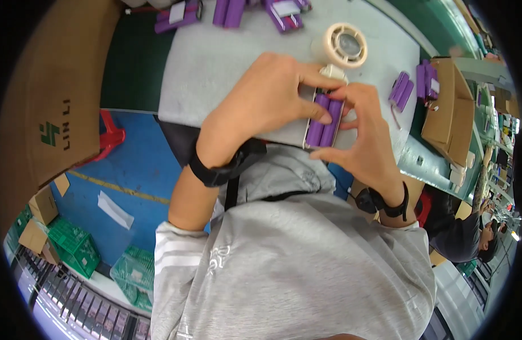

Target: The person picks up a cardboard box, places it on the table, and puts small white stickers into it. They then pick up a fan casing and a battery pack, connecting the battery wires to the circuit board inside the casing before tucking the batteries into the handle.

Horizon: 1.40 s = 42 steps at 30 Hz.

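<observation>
A purple battery pack (328, 126) of side-by-side cylindrical cells lies near the worktable's front edge, in a pale tray or frame whose details are partly hidden. My left hand (266, 93) reaches over it from the left. Its thumb presses on the cells, while its index finger touches a small white piece (332, 72) at the far end. My right hand (367, 133) curls round the right side, fingertips at the far end and thumb by the near corner. Just beyond the hands sits a cream tape roll (330, 50) with a spoked core.
More purple packs (229, 12) lie along the far edge, and another pack (401, 90) with a lead is at the right. An open cardboard box (445, 110) stands beyond it. A large carton (57, 107) rises at the left. A co-worker (468, 235) is at the far right.
</observation>
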Each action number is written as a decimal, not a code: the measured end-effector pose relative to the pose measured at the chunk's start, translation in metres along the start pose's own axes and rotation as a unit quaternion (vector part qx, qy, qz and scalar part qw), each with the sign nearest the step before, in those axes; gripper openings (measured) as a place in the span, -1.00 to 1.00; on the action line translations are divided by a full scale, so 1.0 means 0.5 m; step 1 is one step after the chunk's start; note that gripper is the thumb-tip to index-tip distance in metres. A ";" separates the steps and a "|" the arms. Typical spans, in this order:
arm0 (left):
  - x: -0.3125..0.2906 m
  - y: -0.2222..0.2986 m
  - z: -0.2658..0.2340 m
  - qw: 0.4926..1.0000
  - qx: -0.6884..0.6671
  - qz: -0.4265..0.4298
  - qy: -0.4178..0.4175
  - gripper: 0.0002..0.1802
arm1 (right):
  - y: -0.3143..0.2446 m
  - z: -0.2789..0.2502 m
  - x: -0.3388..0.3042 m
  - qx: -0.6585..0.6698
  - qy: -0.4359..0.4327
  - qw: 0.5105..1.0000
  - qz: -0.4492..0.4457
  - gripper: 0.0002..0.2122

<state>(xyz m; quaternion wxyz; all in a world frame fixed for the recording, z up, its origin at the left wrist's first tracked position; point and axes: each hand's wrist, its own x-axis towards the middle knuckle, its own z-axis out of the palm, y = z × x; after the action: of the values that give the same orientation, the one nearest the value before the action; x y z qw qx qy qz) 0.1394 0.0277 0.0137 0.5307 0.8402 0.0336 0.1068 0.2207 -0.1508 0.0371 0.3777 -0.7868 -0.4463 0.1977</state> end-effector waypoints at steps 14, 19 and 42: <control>-0.012 -0.005 0.013 0.999 0.031 0.016 -0.004 -0.40 | 0.005 0.000 0.017 -0.030 0.051 0.998 -0.026 -0.91; -0.015 -0.017 0.006 0.997 0.045 0.061 -0.011 -0.39 | -0.006 -0.019 -0.006 -0.135 -0.017 0.981 -0.139 -0.71; -0.044 -0.025 0.015 0.987 -0.027 0.025 0.154 -0.66 | 0.092 -0.193 0.092 -0.359 0.109 0.923 0.089 -0.52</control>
<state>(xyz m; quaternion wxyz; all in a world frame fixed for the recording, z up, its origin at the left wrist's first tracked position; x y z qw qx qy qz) 0.1200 0.0229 -0.0038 0.5391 0.7993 0.0910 0.2495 0.3327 -0.1665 0.0644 0.0969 -0.9226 -0.3721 -0.0300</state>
